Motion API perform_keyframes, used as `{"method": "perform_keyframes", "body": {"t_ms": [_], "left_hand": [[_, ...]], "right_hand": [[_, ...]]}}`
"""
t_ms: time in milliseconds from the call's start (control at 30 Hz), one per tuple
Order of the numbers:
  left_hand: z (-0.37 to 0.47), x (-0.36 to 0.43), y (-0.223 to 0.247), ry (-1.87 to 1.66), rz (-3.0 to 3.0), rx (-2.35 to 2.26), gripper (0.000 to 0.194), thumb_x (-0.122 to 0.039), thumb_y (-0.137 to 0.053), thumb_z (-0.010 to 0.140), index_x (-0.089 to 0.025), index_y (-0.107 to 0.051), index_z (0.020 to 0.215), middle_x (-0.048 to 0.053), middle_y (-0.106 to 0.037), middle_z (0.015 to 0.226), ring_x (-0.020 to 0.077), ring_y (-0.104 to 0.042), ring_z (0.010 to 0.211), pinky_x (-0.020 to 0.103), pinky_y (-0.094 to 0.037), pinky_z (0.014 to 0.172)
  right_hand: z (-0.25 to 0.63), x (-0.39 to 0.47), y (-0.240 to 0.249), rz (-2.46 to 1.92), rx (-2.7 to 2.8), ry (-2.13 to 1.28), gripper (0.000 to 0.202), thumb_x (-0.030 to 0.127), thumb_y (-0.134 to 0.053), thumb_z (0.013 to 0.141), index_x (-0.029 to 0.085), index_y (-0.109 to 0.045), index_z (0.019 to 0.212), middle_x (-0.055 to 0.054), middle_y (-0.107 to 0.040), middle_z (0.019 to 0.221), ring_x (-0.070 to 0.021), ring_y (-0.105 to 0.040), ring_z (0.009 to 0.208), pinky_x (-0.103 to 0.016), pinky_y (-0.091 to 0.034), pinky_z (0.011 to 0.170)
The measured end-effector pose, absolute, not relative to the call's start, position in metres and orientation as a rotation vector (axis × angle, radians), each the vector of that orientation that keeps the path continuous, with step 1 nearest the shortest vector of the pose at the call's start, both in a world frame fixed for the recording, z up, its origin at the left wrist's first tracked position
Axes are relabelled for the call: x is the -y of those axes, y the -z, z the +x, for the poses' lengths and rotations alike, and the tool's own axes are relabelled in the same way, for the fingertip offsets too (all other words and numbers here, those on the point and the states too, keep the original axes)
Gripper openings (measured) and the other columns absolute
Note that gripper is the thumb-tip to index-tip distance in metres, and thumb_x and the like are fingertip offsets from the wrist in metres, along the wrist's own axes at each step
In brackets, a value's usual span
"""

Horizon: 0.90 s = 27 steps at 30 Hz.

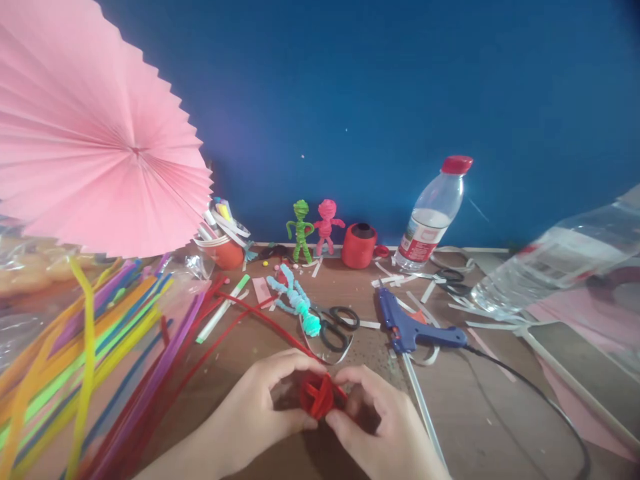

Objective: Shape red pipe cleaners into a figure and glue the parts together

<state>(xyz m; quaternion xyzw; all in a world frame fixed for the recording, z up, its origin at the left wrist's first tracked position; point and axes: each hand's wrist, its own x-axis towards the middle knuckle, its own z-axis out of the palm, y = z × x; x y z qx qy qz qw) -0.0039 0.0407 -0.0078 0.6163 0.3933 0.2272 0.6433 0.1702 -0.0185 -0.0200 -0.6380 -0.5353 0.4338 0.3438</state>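
Note:
At the front middle, a small round form of red pipe cleaner (317, 397) is held between both hands, with a strip crossing its face. My left hand (265, 403) grips its left side between thumb and fingers. On the other side, the thumb and index finger of my right hand (377, 417) pinch it. A long red strand (265, 319) runs from behind the left hand toward the loose stems. Just beyond lie a light-blue pipe cleaner figure (300, 307) and black-handled scissors (336, 330).
Loose colourful pipe cleaners (95, 360) cover the left, below a pink paper fan (110, 140). A blue glue gun (415, 330), two plastic bottles (427, 220) and a phone (585, 373) are on the right. Green (301, 230) and pink (327, 223) figures stand near the blue wall.

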Motion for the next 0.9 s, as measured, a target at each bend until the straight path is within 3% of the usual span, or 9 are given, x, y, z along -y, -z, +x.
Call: {"method": "perform_keyframes", "body": {"t_ms": [300, 467, 600, 767, 867, 900], "left_hand": [[-0.007, -0.042, 0.002, -0.411, 1.394, -0.821, 0.035, -0.014, -0.078, 0.066, -0.022, -0.068, 0.098, 0.002, -0.064, 0.095, 0.0206, -0.062, 0.088, 0.029, -0.049, 0.077], [-0.008, -0.042, 0.001, -0.436, 1.328, -0.723, 0.026, -0.021, -0.075, 0.072, -0.02, -0.068, 0.097, 0.003, -0.065, 0.093, 0.0204, -0.061, 0.089, 0.03, -0.047, 0.08], [-0.008, -0.042, 0.001, -0.427, 1.298, -0.755, 0.025, -0.011, -0.075, 0.069, -0.019, -0.068, 0.091, 0.003, -0.067, 0.095, 0.0206, -0.062, 0.092, 0.03, -0.047, 0.081], [-0.005, -0.039, -0.006, -0.398, 1.354, -0.853, 0.028, -0.004, -0.075, 0.064, -0.019, -0.066, 0.086, 0.001, -0.07, 0.09, 0.0198, -0.064, 0.088, 0.029, -0.05, 0.08], [-0.005, -0.038, -0.007, -0.434, 1.562, -0.888, 0.031, 0.002, -0.065, 0.066, -0.021, -0.067, 0.088, 0.001, -0.071, 0.09, 0.0196, -0.066, 0.086, 0.028, -0.051, 0.078], [-0.006, -0.038, -0.006, -0.471, 1.679, -0.897, 0.036, 0.004, -0.062, 0.066, -0.022, -0.068, 0.09, 0.001, -0.072, 0.092, 0.0199, -0.066, 0.087, 0.029, -0.051, 0.079]], "right_hand": [[0.173, 0.025, 0.026, -1.598, 1.606, -0.833, 0.02, 0.017, -0.058, 0.066, 0.023, -0.067, 0.084, 0.005, -0.057, 0.049, -0.0114, -0.052, 0.043, -0.02, -0.043, 0.048], [0.175, 0.029, 0.029, -1.529, 1.715, -0.663, 0.008, 0.016, -0.06, 0.069, 0.023, -0.058, 0.073, 0.004, -0.061, 0.053, -0.0108, -0.054, 0.044, -0.019, -0.043, 0.047], [0.179, 0.03, 0.027, -1.433, 1.92, -0.415, 0.014, 0.015, -0.058, 0.074, 0.022, -0.05, 0.065, 0.003, -0.059, 0.051, -0.0107, -0.052, 0.041, -0.02, -0.037, 0.043], [0.183, 0.028, 0.026, -1.195, 2.165, -0.036, 0.016, 0.008, -0.052, 0.081, 0.02, -0.053, 0.07, 0.0, -0.059, 0.051, -0.0153, -0.054, 0.046, -0.025, -0.036, 0.045], [0.182, 0.027, 0.024, -1.307, 2.106, -0.206, 0.006, 0.013, -0.057, 0.078, 0.018, -0.057, 0.082, -0.004, -0.065, 0.063, -0.0202, -0.061, 0.054, -0.028, -0.043, 0.049], [0.182, 0.026, 0.022, -1.384, 2.058, -0.353, 0.011, 0.016, -0.058, 0.077, 0.017, -0.058, 0.087, -0.006, -0.068, 0.07, -0.0222, -0.064, 0.061, -0.029, -0.047, 0.053]]}}
